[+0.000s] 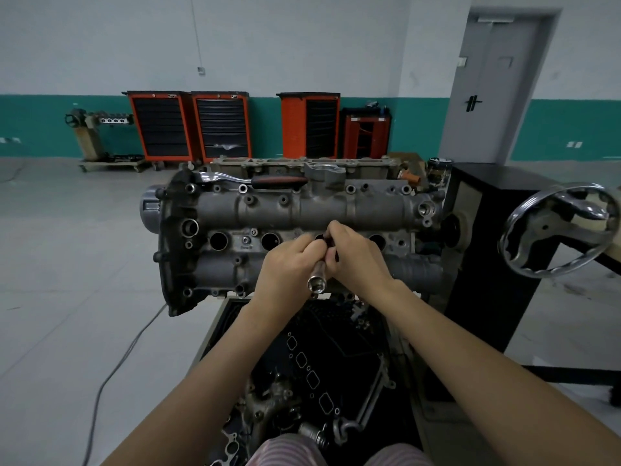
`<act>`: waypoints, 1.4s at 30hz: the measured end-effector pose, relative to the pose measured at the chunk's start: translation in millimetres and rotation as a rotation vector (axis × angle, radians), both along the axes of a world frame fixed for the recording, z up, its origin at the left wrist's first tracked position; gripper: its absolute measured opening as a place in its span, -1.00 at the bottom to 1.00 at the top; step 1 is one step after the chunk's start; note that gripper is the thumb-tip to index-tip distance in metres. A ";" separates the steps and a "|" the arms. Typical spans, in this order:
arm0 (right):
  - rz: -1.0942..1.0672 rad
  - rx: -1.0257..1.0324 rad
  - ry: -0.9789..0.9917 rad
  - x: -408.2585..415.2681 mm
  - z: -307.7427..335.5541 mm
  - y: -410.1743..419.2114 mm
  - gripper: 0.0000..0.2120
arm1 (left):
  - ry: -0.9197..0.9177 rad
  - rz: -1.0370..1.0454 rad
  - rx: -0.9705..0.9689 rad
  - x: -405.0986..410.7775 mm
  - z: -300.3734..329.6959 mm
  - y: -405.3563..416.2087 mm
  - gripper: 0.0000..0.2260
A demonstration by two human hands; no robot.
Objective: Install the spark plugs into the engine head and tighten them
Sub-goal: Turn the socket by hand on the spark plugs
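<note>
- One engine head (295,210) sits on a stand, with four plug wells in a row: two open ones to the left of the hands, one mostly hidden under the fingers, one just right of them.
- One long socket (317,279) is held between both hands, its open end pointing back toward the person; a dark piece at its far end may be a spark plug, too hidden to tell.
- The left hand (289,264) has its fingers curled round the socket's shaft from the left.
- The right hand (356,253) pinches the socket's far end from the right, thumb and fingers bent, over the third well.
- One ratchet (252,179) lies on the head's far edge, well beyond the grip.
- One handwheel (554,230) stands to the right.
- Four tool carts (218,126) line the far wall.
- Small stamped writing near the second well is unreadable.
</note>
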State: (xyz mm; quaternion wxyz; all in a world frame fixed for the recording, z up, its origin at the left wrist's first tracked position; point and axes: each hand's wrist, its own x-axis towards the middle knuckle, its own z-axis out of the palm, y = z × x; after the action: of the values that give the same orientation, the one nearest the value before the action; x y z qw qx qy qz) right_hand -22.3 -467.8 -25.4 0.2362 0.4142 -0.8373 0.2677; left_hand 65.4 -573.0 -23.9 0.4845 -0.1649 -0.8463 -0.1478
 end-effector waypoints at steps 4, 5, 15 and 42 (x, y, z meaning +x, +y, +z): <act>-0.063 -0.061 0.020 -0.8 -10.1 -2.8 -0.71 | 0.008 0.044 0.028 -5.4 -2.1 1.4 -0.74; -0.084 -0.081 0.010 -0.5 -13.0 -4.5 -0.74 | 0.012 0.073 0.020 -7.8 -1.4 2.0 -0.73; 0.128 0.042 0.051 -5.3 7.4 4.8 -0.85 | 0.032 0.131 0.178 -25.7 -13.8 4.9 -0.64; 0.197 0.003 0.319 -13.3 3.2 4.7 -0.79 | 0.268 0.272 0.095 -20.3 -11.2 4.1 -0.62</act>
State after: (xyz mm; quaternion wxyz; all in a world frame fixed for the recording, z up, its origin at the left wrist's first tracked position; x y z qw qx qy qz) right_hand -35.6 -463.1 -22.2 0.3380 0.5318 -0.7449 0.2192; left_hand 45.2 -568.9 -35.1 0.6157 -0.0441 -0.7807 -0.0975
